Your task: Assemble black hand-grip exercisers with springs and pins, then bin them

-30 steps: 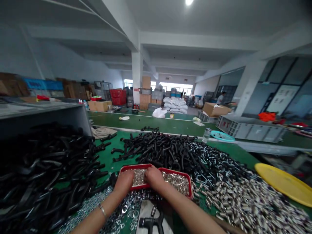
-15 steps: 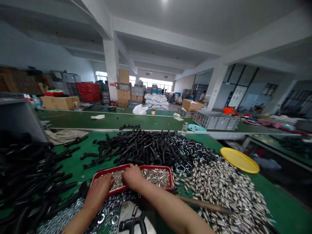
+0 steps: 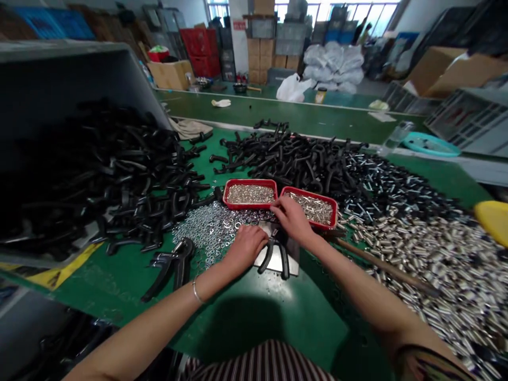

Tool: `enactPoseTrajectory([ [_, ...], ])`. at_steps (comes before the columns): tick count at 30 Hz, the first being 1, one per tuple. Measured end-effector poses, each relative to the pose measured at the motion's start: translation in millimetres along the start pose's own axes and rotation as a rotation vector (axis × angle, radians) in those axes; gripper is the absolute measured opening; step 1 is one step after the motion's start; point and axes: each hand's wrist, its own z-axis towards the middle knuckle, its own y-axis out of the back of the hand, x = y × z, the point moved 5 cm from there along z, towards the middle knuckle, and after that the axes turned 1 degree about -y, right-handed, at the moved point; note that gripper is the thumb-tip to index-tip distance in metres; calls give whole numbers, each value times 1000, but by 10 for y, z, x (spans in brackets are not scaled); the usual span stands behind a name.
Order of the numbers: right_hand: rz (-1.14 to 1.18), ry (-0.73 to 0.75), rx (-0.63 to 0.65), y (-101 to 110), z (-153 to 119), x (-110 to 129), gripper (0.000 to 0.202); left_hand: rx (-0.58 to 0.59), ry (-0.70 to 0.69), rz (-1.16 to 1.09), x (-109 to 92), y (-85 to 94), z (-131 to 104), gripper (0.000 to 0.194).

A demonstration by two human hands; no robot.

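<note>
My left hand [image 3: 246, 247] is at the black tool [image 3: 284, 260] on the metal plate [image 3: 277, 264], my right hand [image 3: 297, 221] beside the red tray [image 3: 335, 214]. If either grips, I cannot tell. This piece seems unfinished; beyond both hands, many loose black handles [image 3: 307, 160] remain.

1. The tabletop [image 3: 230, 312] is showing plain green.
2. Both trays [image 3: 250, 206] are showing bright red.
3. The handles [image 3: 305, 159] are gleaming black.
4. The tubes [image 3: 456, 275] are shining silver.
5. The shirt [image 3: 273, 362] is displaying pale stripes on a dark ground.
6. The floor-side tape [image 3: 65, 270] is showing yellow with black marks.
7. The shallow basket [image 3: 431, 153] is showing turquoise; the disc [image 3: 492, 218], yellow.
8. The stick [image 3: 389, 267] is looking brown.
</note>
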Motion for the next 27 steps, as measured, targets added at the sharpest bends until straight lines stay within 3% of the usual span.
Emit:
enactPoseTrajectory([
  [4, 43, -12, 130, 17, -646, -13, 16, 23, -64, 144, -28, -135, 103, 22],
  [7, -18, -8, 180, -57, -859, -49, 20, 21, -96, 215, -55, -215, 181, 26],
  [16, -153, 55, 179, -186, -852, -15, 24, 54, -199, 379, -153, -295, 130, 27],
  [22, -345, 115, 239, -214, -898, 75, 29, 105, -185, 327, -165, -284, 105, 24],
  [27, -501, 265, 282, -294, -938, 91, 14, 16, -141, 139, 84, -468, 78, 28],
])
